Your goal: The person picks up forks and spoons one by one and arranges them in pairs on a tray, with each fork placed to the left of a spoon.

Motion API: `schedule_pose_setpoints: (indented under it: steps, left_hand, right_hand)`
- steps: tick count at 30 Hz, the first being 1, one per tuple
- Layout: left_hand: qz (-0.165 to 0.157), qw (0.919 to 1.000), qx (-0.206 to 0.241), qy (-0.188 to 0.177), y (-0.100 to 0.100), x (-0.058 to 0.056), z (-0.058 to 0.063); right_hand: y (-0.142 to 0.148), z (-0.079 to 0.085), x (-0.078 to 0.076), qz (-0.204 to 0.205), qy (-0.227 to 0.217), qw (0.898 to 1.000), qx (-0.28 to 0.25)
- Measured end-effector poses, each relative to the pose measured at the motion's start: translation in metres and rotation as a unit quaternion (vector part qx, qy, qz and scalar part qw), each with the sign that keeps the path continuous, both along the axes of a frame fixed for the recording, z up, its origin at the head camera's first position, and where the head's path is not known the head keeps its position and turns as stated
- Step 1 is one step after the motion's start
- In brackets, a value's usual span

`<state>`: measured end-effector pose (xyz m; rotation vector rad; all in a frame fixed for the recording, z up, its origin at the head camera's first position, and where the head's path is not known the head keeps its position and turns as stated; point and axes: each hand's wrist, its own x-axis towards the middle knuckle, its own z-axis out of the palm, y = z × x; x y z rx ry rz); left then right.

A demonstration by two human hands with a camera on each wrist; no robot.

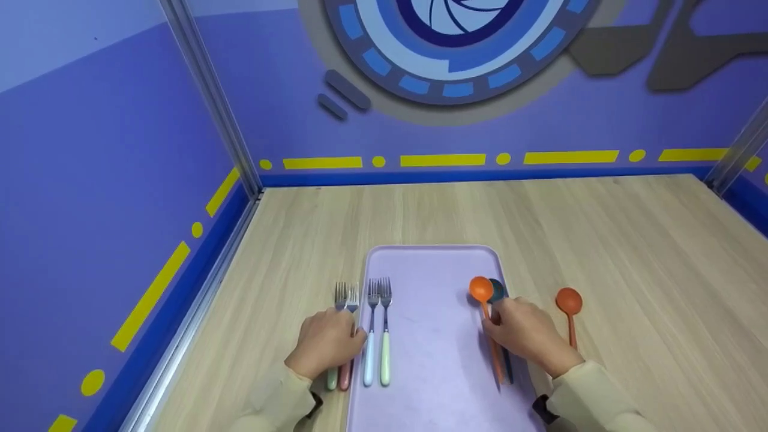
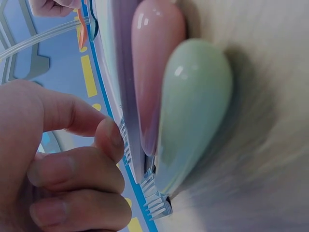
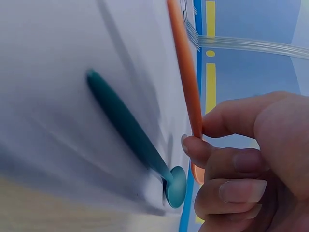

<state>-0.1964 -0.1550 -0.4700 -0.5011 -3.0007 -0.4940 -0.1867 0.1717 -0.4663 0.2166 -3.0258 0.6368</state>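
My right hand (image 1: pixel 528 333) pinches the handle of an orange spoon (image 3: pixel 186 72) between thumb and index finger, over the tray's right side. Under it a dark teal spoon (image 3: pixel 123 123) lies on the lilac tray (image 1: pixel 435 336). Just left of the tray, my left hand (image 1: pixel 327 342) is above two forks on the table, one with a pink handle (image 2: pixel 157 67) and one with a green handle (image 2: pixel 195 106). In the left wrist view its fingers (image 2: pixel 79 169) are curled, thumb and index tips together, with nothing visible between them.
A light-blue-handled fork (image 1: pixel 369 360) and a light-green-handled fork (image 1: pixel 385 360) lie side by side on the tray's left part. Right of the tray, a red-orange spoon (image 1: pixel 569 302) rests on the wooden table (image 1: pixel 660 270). Blue panels (image 1: pixel 288 138) stand behind and at the left.
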Motion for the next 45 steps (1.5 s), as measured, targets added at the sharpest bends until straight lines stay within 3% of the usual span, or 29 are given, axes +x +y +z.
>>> schedule_pose_setpoints:
  steps: [19,36,45]
  left_hand:
    - [0.0,0.9999,0.011,-0.013,-0.001,0.0,-0.001]
    - [0.01,0.9997,0.005,-0.023,-0.004,0.0,-0.002]
    - [0.01,0.9999,0.001,-0.004,-0.004,0.001,-0.003]
  right_hand:
    - [-0.008,-0.003,0.001,0.008,0.009,1.0,0.005]
    - [-0.016,-0.002,0.0,0.012,-0.068,0.997,0.039]
    - [-0.02,-0.005,-0.002,0.023,-0.051,0.997,0.045]
